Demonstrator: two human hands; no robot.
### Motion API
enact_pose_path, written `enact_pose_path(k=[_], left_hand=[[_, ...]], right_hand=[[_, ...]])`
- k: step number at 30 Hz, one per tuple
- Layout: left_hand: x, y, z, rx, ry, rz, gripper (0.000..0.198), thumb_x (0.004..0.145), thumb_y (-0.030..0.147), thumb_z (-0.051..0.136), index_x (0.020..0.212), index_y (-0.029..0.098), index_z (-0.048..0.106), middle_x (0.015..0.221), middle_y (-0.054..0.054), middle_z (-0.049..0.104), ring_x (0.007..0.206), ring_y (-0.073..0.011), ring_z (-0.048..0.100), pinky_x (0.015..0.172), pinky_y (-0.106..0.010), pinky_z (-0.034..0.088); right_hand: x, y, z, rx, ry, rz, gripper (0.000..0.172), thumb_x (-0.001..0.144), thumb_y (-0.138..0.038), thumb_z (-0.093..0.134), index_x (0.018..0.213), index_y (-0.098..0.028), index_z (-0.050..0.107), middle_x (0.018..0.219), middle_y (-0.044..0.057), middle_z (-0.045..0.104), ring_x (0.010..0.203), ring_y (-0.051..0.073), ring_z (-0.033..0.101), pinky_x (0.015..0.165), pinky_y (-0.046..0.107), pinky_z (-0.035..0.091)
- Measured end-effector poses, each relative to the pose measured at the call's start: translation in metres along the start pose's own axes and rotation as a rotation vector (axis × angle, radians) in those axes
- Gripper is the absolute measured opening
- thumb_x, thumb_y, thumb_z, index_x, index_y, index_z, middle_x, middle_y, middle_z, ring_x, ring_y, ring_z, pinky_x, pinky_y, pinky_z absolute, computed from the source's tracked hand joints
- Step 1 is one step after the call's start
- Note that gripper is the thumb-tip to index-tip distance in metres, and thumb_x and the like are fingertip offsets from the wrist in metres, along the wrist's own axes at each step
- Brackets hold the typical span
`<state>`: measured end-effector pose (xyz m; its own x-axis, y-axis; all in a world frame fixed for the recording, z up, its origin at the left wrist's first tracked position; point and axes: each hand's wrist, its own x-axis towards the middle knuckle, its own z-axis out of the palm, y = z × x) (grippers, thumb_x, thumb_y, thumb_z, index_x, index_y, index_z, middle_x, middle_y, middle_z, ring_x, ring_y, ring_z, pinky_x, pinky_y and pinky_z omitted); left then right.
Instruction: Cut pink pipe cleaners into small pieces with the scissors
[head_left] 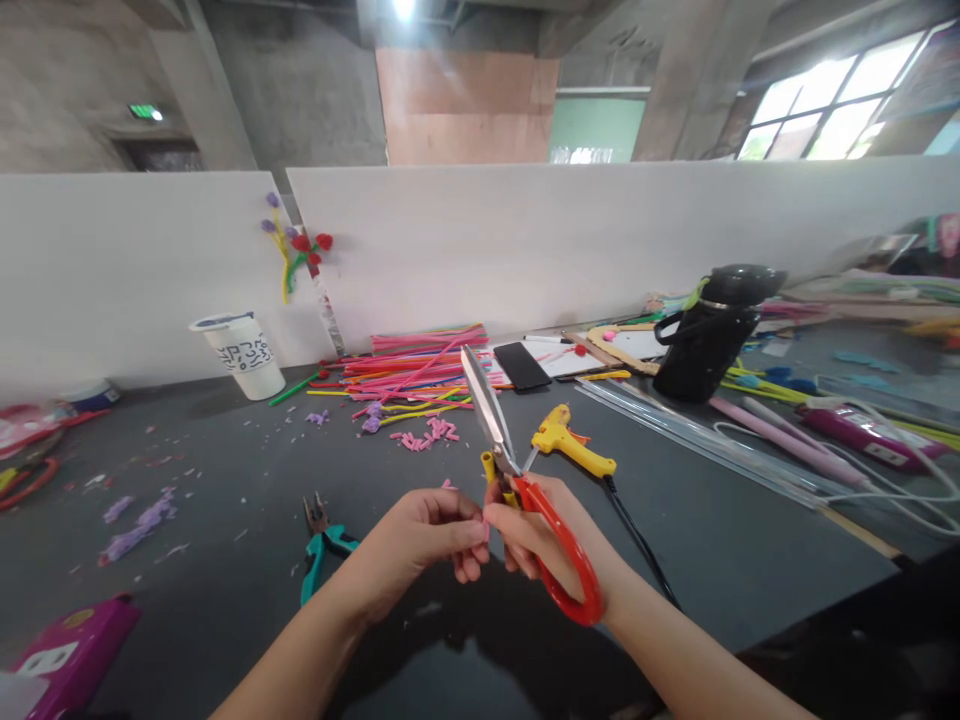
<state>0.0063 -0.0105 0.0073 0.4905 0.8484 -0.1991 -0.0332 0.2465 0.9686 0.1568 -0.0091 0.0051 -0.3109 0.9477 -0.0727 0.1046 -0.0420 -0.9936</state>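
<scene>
My right hand (551, 535) is closed around a pair of scissors (559, 545) with red handles, its blades pointing up and away from me. The tips of its thumb and fingers meet those of my left hand (431, 530) above the table. Between the left fingertips is a small pink piece (484, 531), probably cut pipe cleaner, mostly hidden by the fingers. Beyond the hands lies a loose pile of short pink pieces (431, 434). A bundle of long pink pipe cleaners (412, 372) rests farther back, by the white partition.
Left of my hands are teal-handled pliers (319, 550), purple scraps (142, 525) and a white cup (244, 355). To the right lie a yellow glue gun (570, 440), clear rods (697, 445) and a black jug (709, 340). A phone (522, 366) lies near the partition (480, 240).
</scene>
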Motion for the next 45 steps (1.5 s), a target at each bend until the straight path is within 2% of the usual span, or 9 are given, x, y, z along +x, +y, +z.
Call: enact_pose_path(k=[4, 8, 14, 18, 22, 26, 30, 35, 45], left_hand=[[0.003, -0.002, -0.001, 0.051, 0.076, 0.075, 0.013, 0.070, 0.024, 0.056, 0.070, 0.012, 0.062, 0.065, -0.003, 0.059, 0.057, -0.0108, 0.053, 0.056, -0.024, 0.042], [0.007, -0.007, -0.004, 0.131, 0.154, 0.097, 0.011, 0.067, 0.022, 0.058, 0.072, 0.013, 0.062, 0.060, -0.001, 0.058, 0.055, -0.0108, 0.052, 0.058, -0.024, 0.042], [0.008, -0.011, -0.002, 0.200, 0.139, 0.123, 0.009, 0.066, 0.017, 0.055, 0.071, 0.012, 0.062, 0.057, 0.000, 0.056, 0.053, -0.0106, 0.050, 0.056, -0.024, 0.041], [0.008, -0.011, 0.000, 0.193, 0.152, 0.142, 0.009, 0.066, 0.017, 0.055, 0.072, 0.012, 0.061, 0.060, -0.001, 0.057, 0.054, -0.0111, 0.051, 0.055, -0.024, 0.041], [0.007, -0.004, -0.002, 0.143, 0.271, 0.166, 0.010, 0.067, 0.022, 0.059, 0.071, 0.013, 0.059, 0.055, 0.001, 0.056, 0.051, -0.0104, 0.050, 0.055, -0.023, 0.041], [0.004, 0.005, -0.009, 0.001, 0.396, 0.232, 0.013, 0.067, 0.026, 0.060, 0.066, 0.014, 0.058, 0.057, 0.000, 0.057, 0.052, -0.0095, 0.050, 0.055, -0.022, 0.040], [0.001, 0.009, -0.014, -0.136, 0.438, 0.324, 0.010, 0.066, 0.023, 0.062, 0.063, 0.014, 0.058, 0.058, 0.001, 0.057, 0.055, -0.0086, 0.051, 0.056, -0.020, 0.040], [0.000, 0.008, -0.015, -0.170, 0.459, 0.385, 0.004, 0.067, 0.019, 0.061, 0.067, 0.014, 0.061, 0.060, 0.001, 0.058, 0.054, -0.0081, 0.051, 0.056, -0.020, 0.040], [0.000, 0.010, -0.014, -0.189, 0.464, 0.374, 0.005, 0.067, 0.019, 0.061, 0.066, 0.014, 0.060, 0.060, 0.001, 0.058, 0.055, -0.0088, 0.053, 0.058, -0.021, 0.042]], right_hand=[[0.002, 0.003, 0.001, -0.127, 0.094, 0.005, 0.006, 0.067, -0.024, 0.047, 0.064, -0.019, 0.045, 0.042, -0.010, 0.043, 0.030, 0.005, 0.036, 0.035, 0.017, 0.031], [0.003, 0.007, 0.001, -0.308, 0.137, -0.034, 0.003, 0.066, -0.019, 0.046, 0.063, -0.019, 0.045, 0.040, -0.010, 0.038, 0.035, 0.005, 0.040, 0.038, 0.016, 0.029], [0.005, 0.013, 0.003, -0.418, 0.168, -0.087, 0.004, 0.067, -0.016, 0.044, 0.064, -0.019, 0.046, 0.043, -0.009, 0.040, 0.039, 0.006, 0.039, 0.041, 0.017, 0.028], [0.007, 0.016, 0.002, -0.412, 0.176, -0.140, 0.008, 0.071, -0.023, 0.044, 0.064, -0.019, 0.044, 0.046, -0.007, 0.042, 0.042, 0.007, 0.041, 0.044, 0.018, 0.030], [0.005, 0.014, -0.003, -0.515, 0.194, -0.209, 0.017, 0.074, -0.036, 0.046, 0.068, -0.020, 0.046, 0.051, -0.006, 0.045, 0.047, 0.009, 0.043, 0.045, 0.020, 0.030], [0.000, 0.014, -0.009, -0.836, 0.238, -0.235, 0.026, 0.069, -0.046, 0.051, 0.074, -0.021, 0.047, 0.057, -0.003, 0.053, 0.051, 0.012, 0.047, 0.049, 0.022, 0.030], [-0.005, 0.020, -0.012, -1.025, 0.205, -0.241, 0.033, 0.070, -0.052, 0.048, 0.078, -0.020, 0.048, 0.064, 0.000, 0.058, 0.052, 0.014, 0.051, 0.048, 0.022, 0.028], [-0.009, 0.023, -0.013, -1.131, 0.201, -0.265, 0.037, 0.073, -0.055, 0.043, 0.079, -0.019, 0.048, 0.069, 0.003, 0.061, 0.054, 0.015, 0.054, 0.048, 0.023, 0.027], [-0.007, 0.027, -0.012, -1.196, 0.231, -0.322, 0.032, 0.076, -0.050, 0.041, 0.077, -0.019, 0.048, 0.063, 0.001, 0.060, 0.052, 0.015, 0.055, 0.047, 0.023, 0.025]])
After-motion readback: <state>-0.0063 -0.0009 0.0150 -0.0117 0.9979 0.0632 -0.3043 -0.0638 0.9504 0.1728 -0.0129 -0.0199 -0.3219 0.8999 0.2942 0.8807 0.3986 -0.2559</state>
